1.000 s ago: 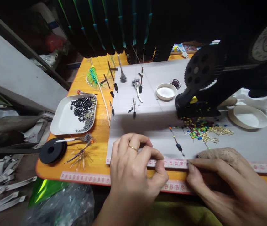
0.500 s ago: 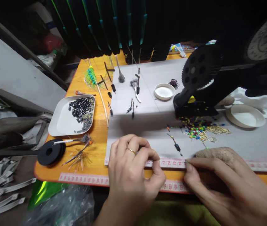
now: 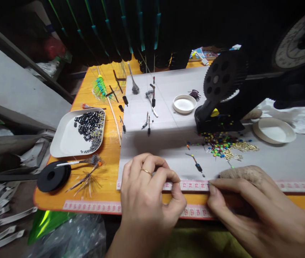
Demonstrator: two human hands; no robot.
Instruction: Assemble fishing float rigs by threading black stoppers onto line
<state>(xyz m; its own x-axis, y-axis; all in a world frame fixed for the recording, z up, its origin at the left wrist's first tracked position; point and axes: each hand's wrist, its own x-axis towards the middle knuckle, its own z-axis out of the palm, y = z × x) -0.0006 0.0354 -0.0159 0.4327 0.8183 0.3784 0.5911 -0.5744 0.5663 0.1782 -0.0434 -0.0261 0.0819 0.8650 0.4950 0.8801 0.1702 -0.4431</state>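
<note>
My left hand, with a ring on one finger, pinches thumb and forefinger together over the front edge of a pale board. My right hand pinches likewise farther right, one finger wrapped in tan tape. What lies in either pinch is too fine to make out. Between the fingertips runs a pink-numbered measuring tape along the board's edge. Just beyond the hands lies a small float-like piece with a dark weight. Colourful beads and brass-coloured bits are heaped behind my right hand.
A white tray of black cylinders and small grey pieces stands left. Near it are a black spool and wire bundles. Round white dishes sit farther back. A black geared machine rises at right. Dark strands hang overhead.
The whole scene has shifted slightly left in view as the camera turned. Both hands keep the same pinch and place over the measuring tape.
</note>
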